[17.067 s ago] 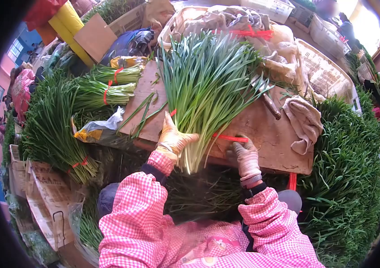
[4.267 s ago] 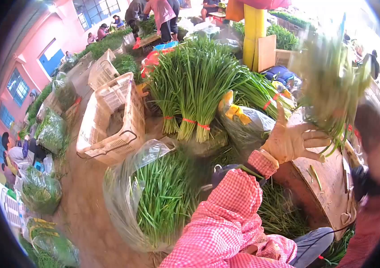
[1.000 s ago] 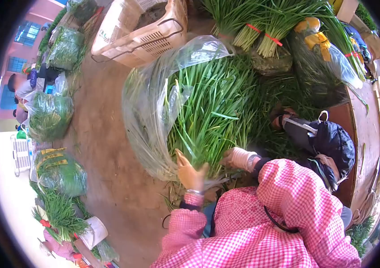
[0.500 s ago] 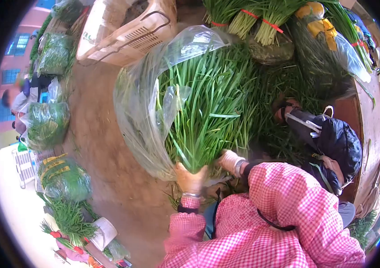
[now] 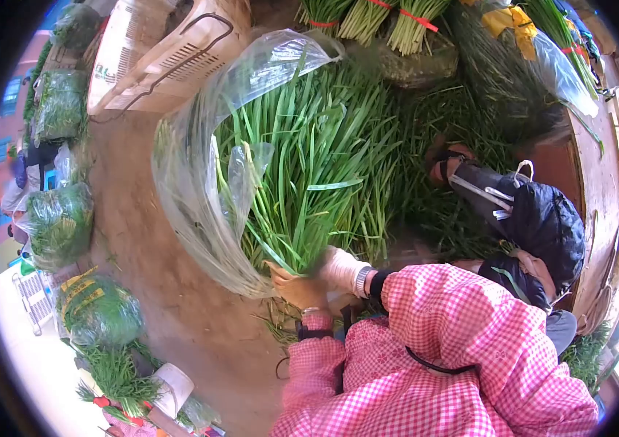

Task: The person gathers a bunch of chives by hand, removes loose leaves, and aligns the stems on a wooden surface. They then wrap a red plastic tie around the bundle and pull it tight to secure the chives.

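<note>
A large spread of long flat green leaves, which look like garlic chives [image 5: 302,156], lies in an opened clear plastic bag [image 5: 189,189]. My left hand [image 5: 296,288] is closed around the lower end of a bunch, its leaves fanning upward away from me. My right hand [image 5: 344,271] is close beside it, fingers curled in against the same bunch; its fingertips are blurred and partly hidden by the leaves. Loose stalks and leaf scraps [image 5: 280,320] lie on the floor just left of my left wrist.
A pale plastic crate [image 5: 171,65] stands at upper left. Bunches tied with red bands [image 5: 418,25] lie at the top. Another person's leg [image 5: 480,191] and dark bag [image 5: 549,218] are on the right, near a wooden board [image 5: 600,218]. Bagged greens [image 5: 98,309] line the left.
My right hand has come left, close against my left hand at the bunch's base. The view has shifted, so the surroundings appear further left and slightly higher.
</note>
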{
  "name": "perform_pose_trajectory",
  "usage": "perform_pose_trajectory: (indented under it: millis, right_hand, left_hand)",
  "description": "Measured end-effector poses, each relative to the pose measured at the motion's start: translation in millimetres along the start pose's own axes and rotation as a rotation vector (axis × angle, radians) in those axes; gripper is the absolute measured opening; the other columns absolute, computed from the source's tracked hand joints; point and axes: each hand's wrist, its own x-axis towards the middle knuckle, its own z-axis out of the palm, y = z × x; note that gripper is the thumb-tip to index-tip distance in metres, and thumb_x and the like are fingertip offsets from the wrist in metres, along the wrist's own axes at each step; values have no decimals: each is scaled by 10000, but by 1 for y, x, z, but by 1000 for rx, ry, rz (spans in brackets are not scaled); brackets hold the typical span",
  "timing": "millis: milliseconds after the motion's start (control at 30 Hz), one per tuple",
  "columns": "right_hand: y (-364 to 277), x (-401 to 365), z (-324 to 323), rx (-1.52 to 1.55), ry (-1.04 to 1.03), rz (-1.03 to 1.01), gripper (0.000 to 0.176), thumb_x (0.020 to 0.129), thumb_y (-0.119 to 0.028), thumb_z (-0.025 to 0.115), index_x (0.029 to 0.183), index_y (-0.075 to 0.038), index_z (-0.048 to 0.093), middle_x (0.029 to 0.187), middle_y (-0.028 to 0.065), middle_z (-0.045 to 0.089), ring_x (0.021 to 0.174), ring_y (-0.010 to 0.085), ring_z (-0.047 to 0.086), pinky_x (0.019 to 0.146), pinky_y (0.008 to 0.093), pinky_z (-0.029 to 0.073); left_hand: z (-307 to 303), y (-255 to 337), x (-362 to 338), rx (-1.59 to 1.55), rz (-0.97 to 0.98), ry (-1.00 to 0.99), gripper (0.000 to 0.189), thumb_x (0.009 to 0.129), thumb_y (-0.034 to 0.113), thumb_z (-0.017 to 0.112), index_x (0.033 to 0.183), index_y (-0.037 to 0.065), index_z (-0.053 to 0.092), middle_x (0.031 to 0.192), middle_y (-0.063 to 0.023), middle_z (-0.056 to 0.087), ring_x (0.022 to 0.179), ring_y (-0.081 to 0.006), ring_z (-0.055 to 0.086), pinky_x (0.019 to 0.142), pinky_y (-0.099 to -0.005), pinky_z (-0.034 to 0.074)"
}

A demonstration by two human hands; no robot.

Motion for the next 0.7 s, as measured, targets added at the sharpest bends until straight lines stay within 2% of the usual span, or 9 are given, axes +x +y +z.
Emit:
perform_pose_trajectory:
  millis: [100, 133, 167, 233, 333, 433, 533, 633, 700]
  right_hand:
    - [15, -1, -7, 149, -88, -46, 166, 781, -166, 570, 857, -125, 712, 795, 14, 674, 791, 239, 631, 735, 322, 488]
    - [17, -9, -27, 175, -184, 19, 172, 776, -174, 574, 861, -114, 712, 857, 37, 683, 815, 259, 646, 684, 357, 516]
    - [18, -17, -56, -63, -377, -210, 175, 773, -162, 577, 877, -117, 711, 904, 56, 683, 839, 259, 650, 699, 335, 522]
    - [17, -27, -70, 1, -538, -128, 184, 776, -156, 578, 899, -134, 713, 932, 68, 681, 855, 254, 648, 713, 329, 520]
    - [29, -27, 7, -242, -349, -222, 159, 770, -139, 563, 837, -134, 707, 892, -16, 682, 842, 201, 643, 679, 313, 508]
    - [22, -22, -29, -63, -437, -144, 207, 794, -148, 562, 941, -131, 706, 950, 83, 676, 872, 259, 644, 729, 338, 518]
    - [46, -15, 91, -151, -88, 137, 220, 793, -124, 558, 977, -130, 678, 1034, 19, 654, 960, 203, 613, 784, 300, 495]
    - [39, -21, 17, 207, -198, 392, 258, 808, -147, 541, 1032, -108, 663, 1036, 108, 648, 955, 252, 620, 799, 327, 504]
    - [27, -26, -31, 80, -152, 232, 308, 817, -168, 545, 1111, -107, 615, 1114, 101, 616, 1026, 238, 583, 857, 318, 472]
  left_hand:
    - [-8, -1, 6, -87, 22, 21, 1090, 580, 412, 768, 1383, -39, 185, 1153, -246, 448, 1030, -380, 481, 886, -458, 401]
    - [-15, -1, 8, -130, 30, 17, 1086, 573, 409, 770, 1387, -23, 195, 1131, -245, 455, 1009, -381, 490, 870, -463, 407]
    - [-21, -3, 8, -143, 18, -10, 1084, 566, 407, 771, 1391, -7, 202, 1118, -245, 458, 998, -387, 494, 859, -467, 413]
    - [-30, -2, 14, -181, 7, -57, 1081, 554, 402, 773, 1399, 24, 214, 1091, -245, 464, 976, -398, 503, 836, -475, 423]
    - [-32, -6, 12, -186, 21, -60, 1091, 549, 404, 772, 1403, 33, 204, 1086, -252, 467, 980, -415, 501, 834, -479, 425]
    - [-39, 1, 10, -181, 19, -54, 1099, 535, 370, 793, 1396, 20, 205, 1142, -260, 458, 1036, -413, 485, 869, -468, 420]
    - [-40, 2, 11, -213, 16, -38, 1111, 516, 300, 814, 1395, 19, 196, 1203, -261, 426, 1090, -409, 453, 917, -453, 399]
    - [-39, -5, 13, -221, -30, -80, 1130, 494, 212, 834, 1400, 28, 184, 1257, -252, 388, 1160, -404, 406, 978, -436, 363]
    - [-37, -5, 14, -207, -26, -88, 1093, 504, 200, 826, 1388, 18, 210, 1269, -251, 388, 1170, -401, 400, 983, -433, 359]
